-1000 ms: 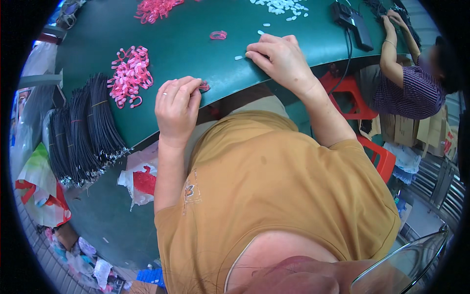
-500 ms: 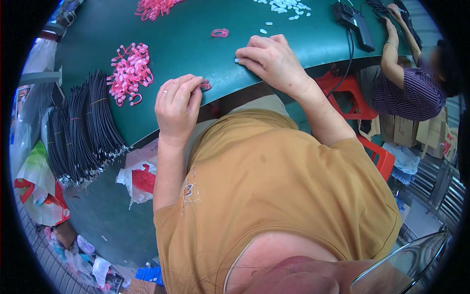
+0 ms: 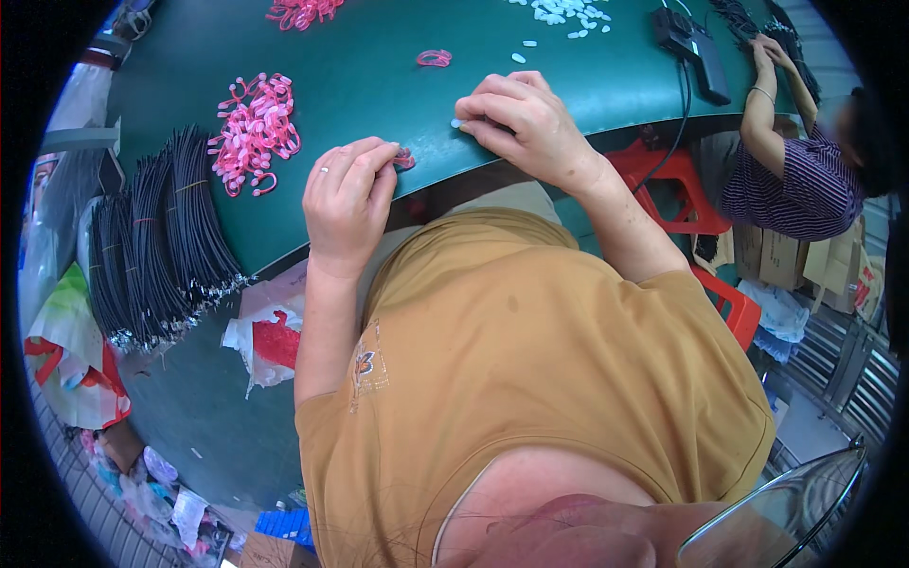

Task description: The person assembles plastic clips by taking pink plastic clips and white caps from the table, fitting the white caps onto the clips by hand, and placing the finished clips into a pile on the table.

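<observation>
Near the front edge of the green table, my left hand (image 3: 350, 194) is closed in a pinch on a small pink plastic loop (image 3: 404, 159). To its right, my right hand (image 3: 526, 121) pinches a small whitish oval piece (image 3: 455, 123) between thumb and forefinger, just above the table. The two hands are apart. A single pink loop (image 3: 434, 59) lies beyond them. Left of my left hand is a heap of pink loops with white pieces on them (image 3: 254, 133). More small white oval pieces (image 3: 559, 13) are scattered at the far side.
Bundles of black cables (image 3: 175, 227) hang over the table's left edge. Another pink heap (image 3: 303, 11) lies at the back. A black power box (image 3: 693, 55) with a cord sits at the right, near a co-worker in a striped shirt (image 3: 793, 189). Red stools (image 3: 663, 185) stand below.
The view has shifted slightly. Both my hands keep their pinches on the loop and the white piece, almost in place. The co-worker's hands have come closer together.
</observation>
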Demonstrator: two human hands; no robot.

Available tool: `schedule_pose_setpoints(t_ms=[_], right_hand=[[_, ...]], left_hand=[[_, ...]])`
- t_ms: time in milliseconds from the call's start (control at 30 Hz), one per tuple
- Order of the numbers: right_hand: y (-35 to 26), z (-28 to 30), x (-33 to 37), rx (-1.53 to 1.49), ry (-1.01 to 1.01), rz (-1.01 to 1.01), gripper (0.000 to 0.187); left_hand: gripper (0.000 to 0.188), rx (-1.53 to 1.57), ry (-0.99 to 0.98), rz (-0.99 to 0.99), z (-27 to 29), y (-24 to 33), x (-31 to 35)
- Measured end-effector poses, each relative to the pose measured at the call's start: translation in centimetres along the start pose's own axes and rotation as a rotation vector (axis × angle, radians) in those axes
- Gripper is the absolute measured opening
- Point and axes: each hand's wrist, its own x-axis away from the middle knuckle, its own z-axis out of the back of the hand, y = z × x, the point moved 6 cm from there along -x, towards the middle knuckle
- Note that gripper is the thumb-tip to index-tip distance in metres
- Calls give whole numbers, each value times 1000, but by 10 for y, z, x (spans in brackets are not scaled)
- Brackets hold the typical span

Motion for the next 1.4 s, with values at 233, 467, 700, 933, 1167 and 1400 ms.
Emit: schedule_pose_setpoints(t_ms=[233, 467, 700, 933, 1167, 1400], right_hand=[[-4, -1, -2, -22, 18, 21, 10], [-7, -6, -3, -99, 31, 43, 11], [-14, -14, -15, -78, -102, 59, 14], [-24, -24, -29, -41, -198, 109, 11], [-24, -35, -37, -4, -264, 144, 16], [-31, -36, -46, 53, -299, 204, 18]], left_hand=[[25, -5, 5, -1, 0, 0, 0], [23, 13, -12, 24, -1, -2, 2], [25, -22, 11, -17, -3, -2, 5], [28, -33, 9, -59, -1, 3, 4], [28, -31, 10, -108, 0, 6, 4], [25, -22, 3, -105, -1, 5, 4]])
